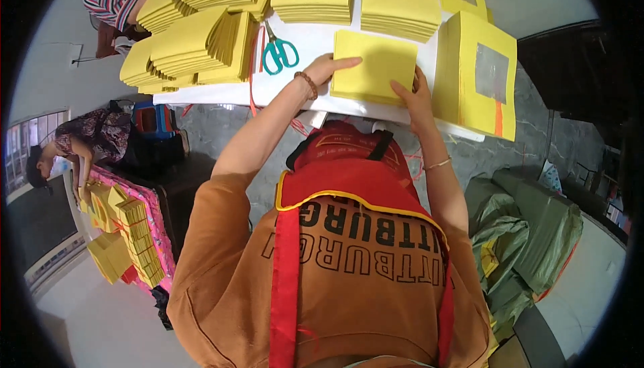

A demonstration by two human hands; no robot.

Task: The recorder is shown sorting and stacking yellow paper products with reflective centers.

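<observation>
Pinching the yellow sheet stack (376, 66), my left hand (323, 73) and right hand (418, 101) hold opposite sides. Likely light, pliable; grip there.

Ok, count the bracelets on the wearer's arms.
2: a beaded bracelet at the wrist of the left hand, and a thin bangle farther up the arm from the right hand. More may be hidden under clothing.

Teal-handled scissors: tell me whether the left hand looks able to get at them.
Likely yes: the scissors lie uncovered on the white tabletop, just left of the left hand, with nothing between. That hand would first have to leave the yellow stack it holds.
</observation>
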